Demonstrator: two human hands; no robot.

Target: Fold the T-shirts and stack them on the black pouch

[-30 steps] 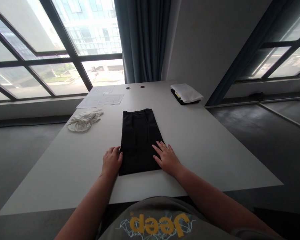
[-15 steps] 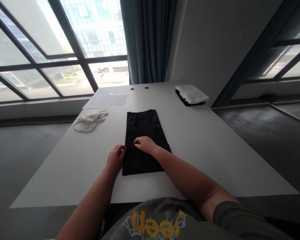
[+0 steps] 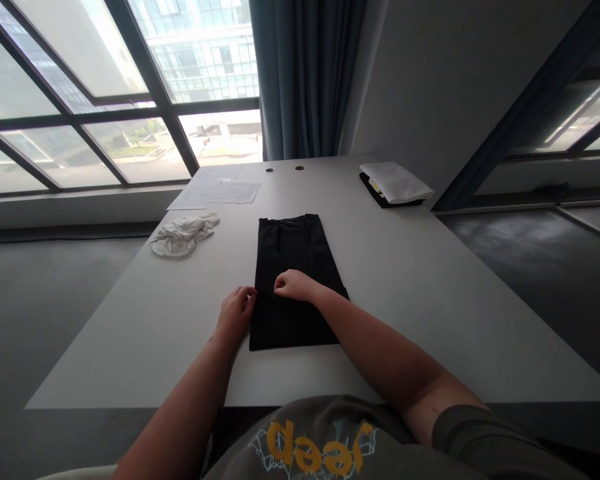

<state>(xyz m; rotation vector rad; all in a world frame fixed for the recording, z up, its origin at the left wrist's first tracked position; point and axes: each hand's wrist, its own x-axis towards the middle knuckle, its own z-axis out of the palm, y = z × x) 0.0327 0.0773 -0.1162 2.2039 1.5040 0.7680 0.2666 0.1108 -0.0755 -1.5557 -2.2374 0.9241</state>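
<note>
A folded black shirt (image 3: 300, 327) lies flat on the white table in front of me, its neckline at the far end. At its left edge, my left hand (image 3: 236, 308) has thumb and fingers closed on the cloth about midway along. My right hand (image 3: 295, 285) rests over the middle of the shirt with its fingers curled together in a pinch. Whether a bit of cloth is between those fingertips is too dark to make out. My right forearm covers part of the shirt's right edge.
The white table (image 3: 405, 300) spreads around the shirt. A crumpled white cloth (image 3: 184, 235) lies to the left, with paper sheets (image 3: 235, 192) behind it. At the back right is a folded white cloth (image 3: 399, 182) on a black item (image 3: 375, 193). Two round table holes (image 3: 299, 168) show at the far edge.
The fingers of my right hand have closed together over the shirt. My left hand stays at the left edge. The whole view has shifted slightly.
</note>
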